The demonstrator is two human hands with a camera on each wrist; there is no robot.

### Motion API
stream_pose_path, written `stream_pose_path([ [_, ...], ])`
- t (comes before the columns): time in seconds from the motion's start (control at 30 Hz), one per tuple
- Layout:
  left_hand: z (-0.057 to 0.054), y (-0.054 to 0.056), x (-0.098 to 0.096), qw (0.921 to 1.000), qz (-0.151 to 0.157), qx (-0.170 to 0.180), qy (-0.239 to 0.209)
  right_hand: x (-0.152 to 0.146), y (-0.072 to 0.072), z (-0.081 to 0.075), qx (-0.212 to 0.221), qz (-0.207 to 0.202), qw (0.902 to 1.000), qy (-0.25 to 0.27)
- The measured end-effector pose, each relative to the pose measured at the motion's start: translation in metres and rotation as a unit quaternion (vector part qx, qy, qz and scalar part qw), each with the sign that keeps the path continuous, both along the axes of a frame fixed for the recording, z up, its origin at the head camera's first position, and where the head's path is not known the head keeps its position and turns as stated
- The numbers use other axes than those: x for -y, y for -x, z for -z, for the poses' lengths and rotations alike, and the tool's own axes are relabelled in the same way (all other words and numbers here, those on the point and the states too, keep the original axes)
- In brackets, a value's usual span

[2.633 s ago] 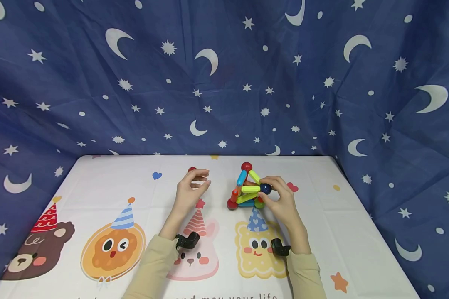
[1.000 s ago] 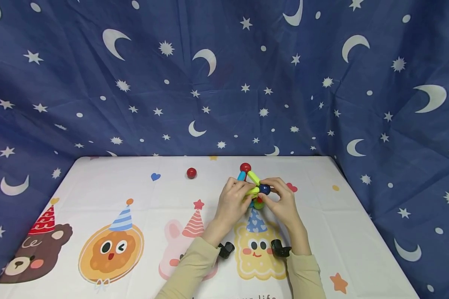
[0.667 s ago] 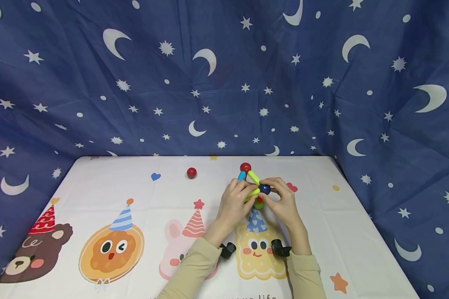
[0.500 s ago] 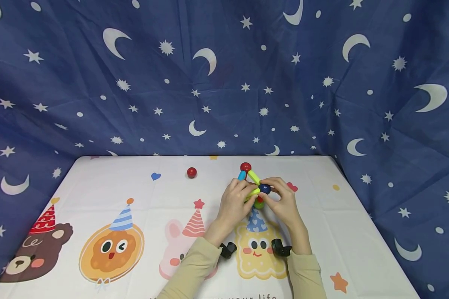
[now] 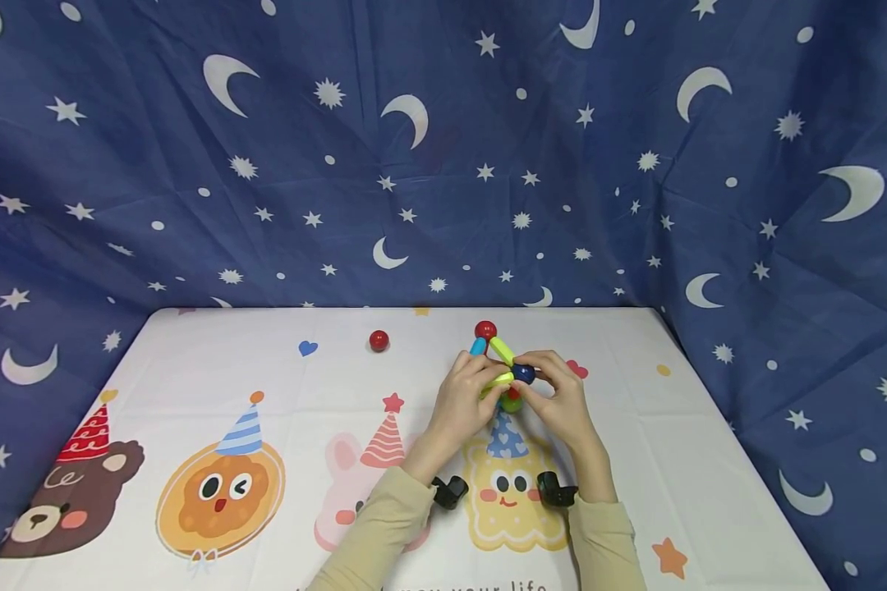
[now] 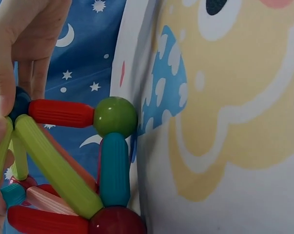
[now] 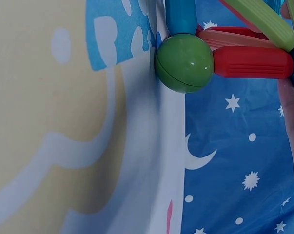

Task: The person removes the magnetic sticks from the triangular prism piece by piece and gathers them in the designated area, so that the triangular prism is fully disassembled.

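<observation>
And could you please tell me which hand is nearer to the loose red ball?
The left hand is nearer, to the right of the red ball; the right hand is farther to the right.

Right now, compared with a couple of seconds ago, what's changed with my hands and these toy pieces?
Your left hand has moved right, from near the loose red ball to the stick-and-ball frame, where it now pinches a yellow-green stick. Your right hand still grips the frame at the navy ball. The frame and loose red ball stayed about where they were.
</observation>
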State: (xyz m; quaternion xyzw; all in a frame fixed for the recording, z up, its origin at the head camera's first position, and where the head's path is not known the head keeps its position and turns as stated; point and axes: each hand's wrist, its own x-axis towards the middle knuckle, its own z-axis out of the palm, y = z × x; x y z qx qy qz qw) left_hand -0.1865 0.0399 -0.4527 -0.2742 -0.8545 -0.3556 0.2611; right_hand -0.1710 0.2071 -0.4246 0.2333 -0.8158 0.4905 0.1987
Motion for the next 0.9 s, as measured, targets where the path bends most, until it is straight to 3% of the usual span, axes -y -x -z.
stream_pose_path([
  [0.23, -0.002, -0.003, 0.006, 0.9992, 0.01, 0.029, -0.026, 0.0, -0.001, -0.001, -0.001, 0.012, 0.9999, 0.0],
  [0.53, -0.009, -0.014, 0.017, 0.9965, 0.001, 0.051, -0.066, 0.002, -0.002, 0.001, 0.001, 0.008, 1.0, -0.003],
  [0.77, -0.013, -0.015, 0.041, 0.9926, 0.006, 0.052, -0.11, 0.003, -0.002, 0.001, 0.009, 0.015, 0.9998, -0.005],
  [0.9, -0.012, -0.013, 0.058, 0.9906, 0.009, 0.08, -0.11, 0.003, -0.002, 0.0, 0.012, 0.017, 0.9998, -0.003],
])
